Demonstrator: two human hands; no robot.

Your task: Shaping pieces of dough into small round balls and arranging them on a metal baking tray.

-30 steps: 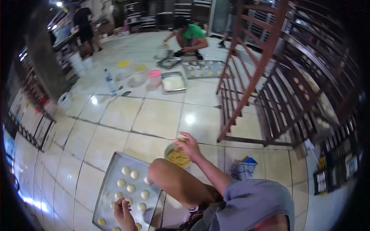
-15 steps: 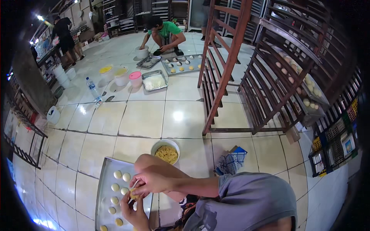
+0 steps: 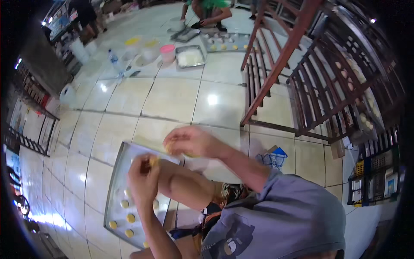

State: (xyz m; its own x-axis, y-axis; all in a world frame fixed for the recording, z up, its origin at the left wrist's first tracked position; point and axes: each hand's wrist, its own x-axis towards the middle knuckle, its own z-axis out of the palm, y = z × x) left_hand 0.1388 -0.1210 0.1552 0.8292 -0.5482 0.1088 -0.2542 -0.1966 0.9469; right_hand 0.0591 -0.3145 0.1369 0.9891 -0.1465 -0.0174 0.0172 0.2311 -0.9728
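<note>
My left hand (image 3: pixel 142 177) is raised above a metal tray (image 3: pixel 113 185), fingers closed on a small yellow piece (image 3: pixel 154 160). My right hand (image 3: pixel 192 140), blurred, has its fingers curled over a yellowish mass, beside the bowl of yellow crumbly filling, which is mostly hidden behind it. Several small round dough pieces (image 3: pixel 130 218), pale and yellow, lie on the tray, partly hidden by my left arm and leg.
A wooden rack (image 3: pixel 276 77) holding trays stands ahead right, crates (image 3: pixel 360 172) and a cloth (image 3: pixel 274 157) nearer. Ahead, a person in green (image 3: pixel 211 15) crouches by trays (image 3: pixel 189 56), tubs (image 3: pixel 167 52) and a bottle (image 3: pixel 113 60). Another person (image 3: pixel 86 17) stands back left.
My hands have come up from the tray and parted, my right hand moving forward to the bowl, my left rising with the yellow piece. The view has tilted down.
</note>
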